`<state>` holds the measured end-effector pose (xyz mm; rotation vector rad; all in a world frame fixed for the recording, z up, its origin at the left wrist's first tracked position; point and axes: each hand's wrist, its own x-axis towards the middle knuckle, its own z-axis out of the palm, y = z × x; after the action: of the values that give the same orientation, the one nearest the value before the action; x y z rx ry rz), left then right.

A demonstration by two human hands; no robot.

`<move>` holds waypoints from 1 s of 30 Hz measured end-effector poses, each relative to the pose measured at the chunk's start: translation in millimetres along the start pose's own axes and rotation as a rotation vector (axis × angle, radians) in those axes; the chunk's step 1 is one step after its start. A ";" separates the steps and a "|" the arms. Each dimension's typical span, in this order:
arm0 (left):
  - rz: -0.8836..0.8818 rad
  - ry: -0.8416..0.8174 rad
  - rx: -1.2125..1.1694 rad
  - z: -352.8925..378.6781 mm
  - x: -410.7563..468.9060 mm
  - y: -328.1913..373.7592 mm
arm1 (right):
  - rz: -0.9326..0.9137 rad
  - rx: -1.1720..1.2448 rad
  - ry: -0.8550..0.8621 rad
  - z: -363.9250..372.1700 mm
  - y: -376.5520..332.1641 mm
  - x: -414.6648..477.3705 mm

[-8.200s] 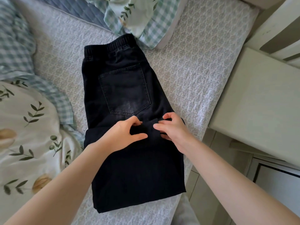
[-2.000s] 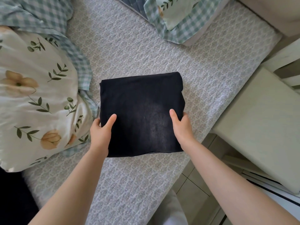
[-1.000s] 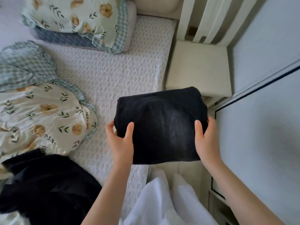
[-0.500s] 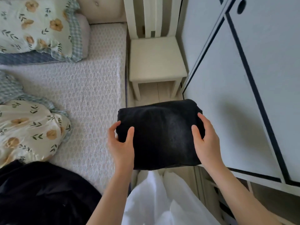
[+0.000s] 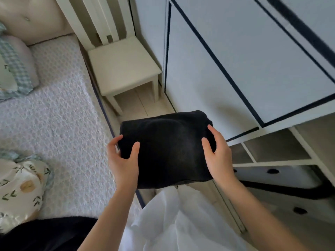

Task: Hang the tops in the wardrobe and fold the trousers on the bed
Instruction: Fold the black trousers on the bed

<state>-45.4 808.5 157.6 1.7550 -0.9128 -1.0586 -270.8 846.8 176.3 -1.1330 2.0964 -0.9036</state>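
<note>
Sagging between both hands (image 5: 123, 160), the folded black trousers (image 5: 168, 149).

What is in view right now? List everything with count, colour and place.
folded trousers: 1, black, in the air between both hands, beside the bed's edge
wardrobe: 1, pale grey-blue doors with dark trim, right; open shelves below
chair: 1, cream, top centre between bed and wardrobe
bed: 1, white textured cover, left
pillow: 1, green check, upper left on bed
duvet: 1, cream with leaf print, left edge on bed
dark garment: 1, black, bottom left
white fabric: 1, bottom centre, under the arms
left hand: 1, grips trousers' left edge
right hand: 1, grips trousers' right edge
</note>
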 end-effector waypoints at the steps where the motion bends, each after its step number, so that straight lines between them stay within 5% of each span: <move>1: 0.007 -0.024 0.010 -2.3 -1.3 0.1 | 0.018 0.014 0.026 -0.9 1.6 -8.9; 15: 0.018 -0.311 -0.046 12.2 -60.0 -1.2 | 0.205 0.128 0.282 -47.9 47.1 -104.4; 30: 0.150 -0.504 -0.093 52.3 -230.2 -13.9 | 0.186 0.157 0.551 -171.9 133.6 -238.1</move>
<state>-176.5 1001.6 195.7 1.3375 -1.2554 -1.4488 -350.9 1156.9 215.6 -0.6381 2.4506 -1.3758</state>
